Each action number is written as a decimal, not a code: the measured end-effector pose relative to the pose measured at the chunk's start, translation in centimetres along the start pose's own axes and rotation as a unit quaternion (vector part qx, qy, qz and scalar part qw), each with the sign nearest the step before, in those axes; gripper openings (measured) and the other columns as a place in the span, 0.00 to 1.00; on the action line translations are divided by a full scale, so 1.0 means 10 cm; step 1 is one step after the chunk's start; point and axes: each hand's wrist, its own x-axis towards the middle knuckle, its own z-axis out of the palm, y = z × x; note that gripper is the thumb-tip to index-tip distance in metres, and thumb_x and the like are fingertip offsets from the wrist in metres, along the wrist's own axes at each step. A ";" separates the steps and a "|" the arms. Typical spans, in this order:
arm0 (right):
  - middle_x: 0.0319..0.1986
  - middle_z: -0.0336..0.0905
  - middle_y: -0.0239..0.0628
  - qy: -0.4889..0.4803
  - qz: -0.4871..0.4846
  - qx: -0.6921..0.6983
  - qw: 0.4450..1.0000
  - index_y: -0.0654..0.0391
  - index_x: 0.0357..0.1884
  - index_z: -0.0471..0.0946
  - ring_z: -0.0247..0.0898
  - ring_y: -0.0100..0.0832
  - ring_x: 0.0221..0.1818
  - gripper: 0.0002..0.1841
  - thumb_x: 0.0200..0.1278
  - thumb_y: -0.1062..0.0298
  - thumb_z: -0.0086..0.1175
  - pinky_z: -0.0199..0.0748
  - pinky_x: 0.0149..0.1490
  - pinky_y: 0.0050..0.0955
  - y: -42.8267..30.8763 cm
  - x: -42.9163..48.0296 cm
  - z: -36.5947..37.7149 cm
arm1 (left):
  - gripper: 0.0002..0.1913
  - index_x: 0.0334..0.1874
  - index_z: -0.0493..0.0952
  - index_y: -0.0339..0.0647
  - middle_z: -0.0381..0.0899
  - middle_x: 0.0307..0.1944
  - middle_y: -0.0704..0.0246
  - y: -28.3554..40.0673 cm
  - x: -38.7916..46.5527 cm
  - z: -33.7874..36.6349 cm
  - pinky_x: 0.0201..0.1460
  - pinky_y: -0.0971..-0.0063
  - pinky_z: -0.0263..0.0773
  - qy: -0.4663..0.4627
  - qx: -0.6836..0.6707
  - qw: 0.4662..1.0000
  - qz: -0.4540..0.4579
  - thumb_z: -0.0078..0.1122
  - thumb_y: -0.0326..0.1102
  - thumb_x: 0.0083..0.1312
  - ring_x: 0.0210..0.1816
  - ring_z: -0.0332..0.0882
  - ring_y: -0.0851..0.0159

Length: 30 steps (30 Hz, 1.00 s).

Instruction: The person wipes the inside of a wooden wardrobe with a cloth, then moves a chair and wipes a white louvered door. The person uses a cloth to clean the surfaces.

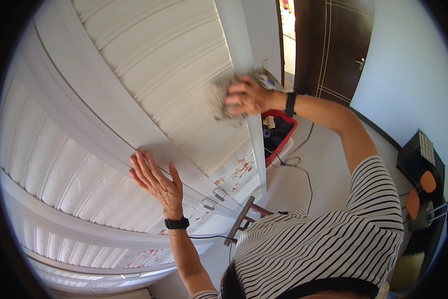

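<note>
A white wardrobe door (186, 74) with slatted, cream-coloured panels fills the space before me. My right hand (248, 97) grips a greyish cloth (217, 99) against the door's right side; both are blurred. Fingers extended, my left hand (158, 185) lies flat on the white frame where two doors meet, holding nothing. Below it, two small metal handles (218, 194) sit close together on the adjoining frames. Orange leaf patterns (242, 168) decorate the lower panel.
A wooden stool (239, 220) stands close by my body. Beyond the wardrobe edge is a red-rimmed container (293, 126) with dark contents. A cable (310, 183) trails over the pale floor (325, 160). Dark furniture (415, 160) lines the right wall, near a brown door (340, 48).
</note>
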 end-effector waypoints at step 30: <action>0.57 0.68 0.15 -0.163 -0.057 0.092 0.981 0.38 0.41 0.81 0.58 0.25 0.61 0.11 0.54 0.58 0.58 0.55 0.64 0.40 -1.86 -0.13 0.90 | 0.20 0.52 0.74 0.34 0.58 0.68 0.55 -0.05 -3.29 -0.58 0.57 0.57 0.70 -0.360 -0.140 0.838 -0.385 0.63 0.28 0.57 0.61 0.68 0.46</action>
